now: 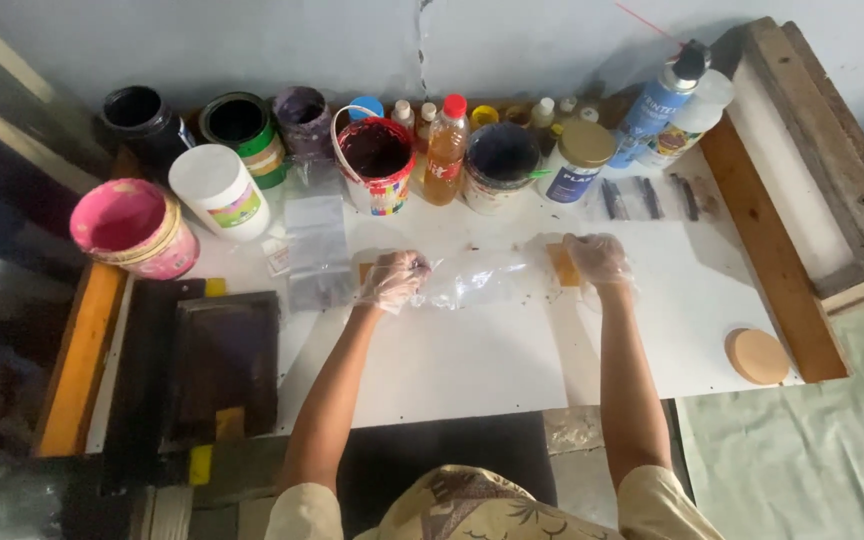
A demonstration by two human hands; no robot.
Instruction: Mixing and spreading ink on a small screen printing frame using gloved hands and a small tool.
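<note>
Head view: two gloved hands pull a clear plastic bag flat on a white table.
Left hand: fingers curled shut, pinching the bag's left end — over a small orange piece.
Right hand: fingers bent down on the bag's right end, also on an orange piece (I cannot tell how tight the hold is).
Bag: near the middle of the table, stretched between both hands.
At 12 o'clock: a red paint tub, an orange bottle and a dark tub in a row.
At 10 o'clock: a pink bucket and a white jar.
At 9 o'clock: more small clear bags.
At 4 o'clock: a round tan lid — well apart from the hands.
</note>
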